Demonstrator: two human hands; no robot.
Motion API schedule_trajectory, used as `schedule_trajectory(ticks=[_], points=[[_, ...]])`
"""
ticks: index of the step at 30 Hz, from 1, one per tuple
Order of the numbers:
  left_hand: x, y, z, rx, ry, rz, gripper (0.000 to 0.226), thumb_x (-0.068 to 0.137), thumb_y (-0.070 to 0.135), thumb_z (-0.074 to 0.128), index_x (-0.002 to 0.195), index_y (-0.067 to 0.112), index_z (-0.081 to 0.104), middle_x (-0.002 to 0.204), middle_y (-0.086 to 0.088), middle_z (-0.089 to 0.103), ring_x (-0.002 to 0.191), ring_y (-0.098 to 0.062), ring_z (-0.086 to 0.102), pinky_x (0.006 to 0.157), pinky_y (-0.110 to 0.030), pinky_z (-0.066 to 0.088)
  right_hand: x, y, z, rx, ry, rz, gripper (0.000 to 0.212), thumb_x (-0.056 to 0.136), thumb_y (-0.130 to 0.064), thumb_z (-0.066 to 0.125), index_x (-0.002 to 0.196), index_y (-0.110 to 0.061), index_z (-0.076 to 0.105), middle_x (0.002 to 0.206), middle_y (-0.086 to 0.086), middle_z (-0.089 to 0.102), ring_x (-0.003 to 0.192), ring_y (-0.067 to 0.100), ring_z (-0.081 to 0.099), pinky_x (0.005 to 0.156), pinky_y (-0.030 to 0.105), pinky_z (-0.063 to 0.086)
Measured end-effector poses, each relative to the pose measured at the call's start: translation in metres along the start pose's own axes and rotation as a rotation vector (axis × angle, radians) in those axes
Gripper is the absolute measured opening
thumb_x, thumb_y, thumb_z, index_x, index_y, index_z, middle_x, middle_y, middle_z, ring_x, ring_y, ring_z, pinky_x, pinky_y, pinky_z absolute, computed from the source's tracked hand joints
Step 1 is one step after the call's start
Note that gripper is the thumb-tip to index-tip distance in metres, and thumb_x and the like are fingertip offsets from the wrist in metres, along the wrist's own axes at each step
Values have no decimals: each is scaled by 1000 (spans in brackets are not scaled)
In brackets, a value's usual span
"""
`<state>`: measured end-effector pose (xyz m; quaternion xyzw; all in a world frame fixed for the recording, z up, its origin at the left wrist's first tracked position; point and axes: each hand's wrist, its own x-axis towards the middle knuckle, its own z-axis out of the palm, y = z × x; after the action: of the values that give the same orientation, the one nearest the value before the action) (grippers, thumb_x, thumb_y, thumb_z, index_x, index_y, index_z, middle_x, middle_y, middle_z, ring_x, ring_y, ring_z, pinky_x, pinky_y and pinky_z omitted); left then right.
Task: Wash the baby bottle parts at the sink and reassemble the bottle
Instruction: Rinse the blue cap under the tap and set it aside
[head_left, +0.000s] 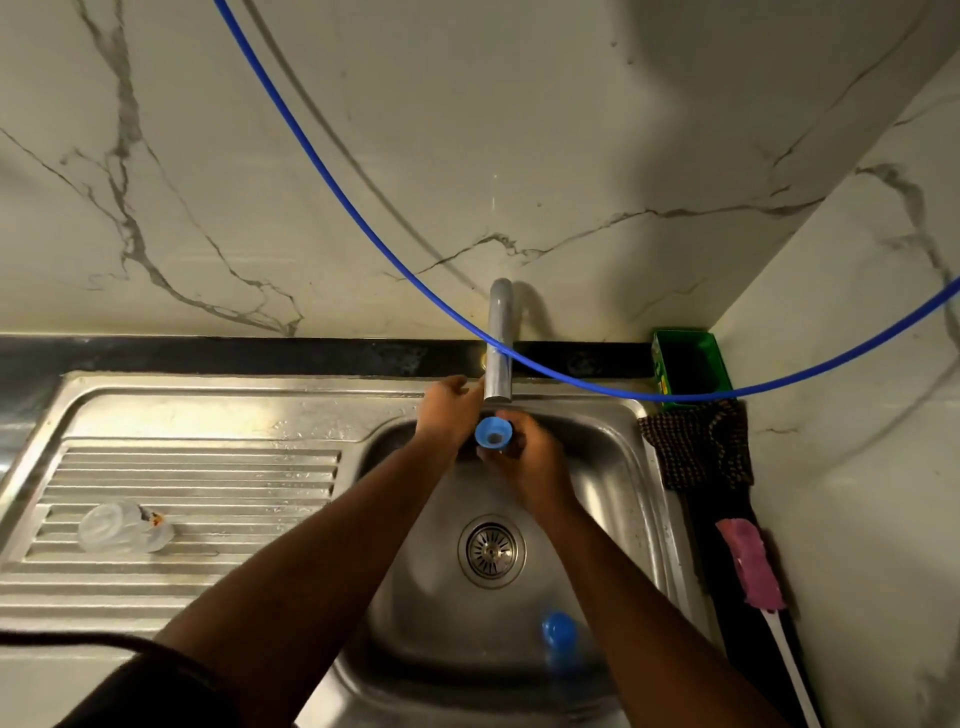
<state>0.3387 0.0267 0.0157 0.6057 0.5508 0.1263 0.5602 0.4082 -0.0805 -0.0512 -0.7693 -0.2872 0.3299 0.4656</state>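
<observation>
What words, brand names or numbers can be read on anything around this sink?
No text can be read here.
Green box behind the sink: yellow marks on its front left edge, too small and blurred to read.
Clear bottle part on the drainboard: a small orange mark, not legible.

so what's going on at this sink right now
A person is washing baby bottle parts at a stainless steel sink. The right hand holds a blue plastic bottle ring under the chrome tap spout, while the left hand reaches up beside the spout. Whether water is running is unclear. A clear plastic bottle part lies on the ribbed draining board, and a round blue plastic cap sits in the basin.
</observation>
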Motion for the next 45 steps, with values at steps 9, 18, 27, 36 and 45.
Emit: schedule_trajectory(ticks=[9,18,27,36,45], points=[[22,42,7,367,-7,110,20,95,13,68,110,0,64,108,-18,68,94,-27,66,83,-36,57,-3,-12,3,-99,74,-69,32,89,-25,80,118,-25,68,95,-21,65,85,-14,62,74,6,46],[18,28,-6,71,-153,-20,19,100,19,62,106,2,63,86,-4,65,69,-8,61,42,-10,44,-6,-18,-2,-117,93,-158,40,90,-34,78,125,-22,64,117,-7,65,106,9,66,93,28,56],[-18,-39,-19,-373,-410,-79,42,102,45,52,112,9,72,94,-11,70,79,-19,64,77,-33,54,-21,-13,-12,-639,309,-503,23,90,-31,75,107,-15,76,124,4,62,109,22,58,84,34,53],[-45,-33,-29,-183,-244,-142,64,98,67,40,65,15,61,57,-2,53,46,-11,44,48,-23,36,-42,-38,-8,47,-160,-177,32,98,-12,70,129,-13,69,114,3,76,98,9,74,88,23,58],[-60,-32,-32,-292,-259,-161,64,102,64,34,65,17,56,56,-1,49,45,-9,40,42,-21,30,-49,-47,-10,0,-137,-234,22,100,-13,67,120,-7,73,110,5,74,92,9,69,85,25,55]])
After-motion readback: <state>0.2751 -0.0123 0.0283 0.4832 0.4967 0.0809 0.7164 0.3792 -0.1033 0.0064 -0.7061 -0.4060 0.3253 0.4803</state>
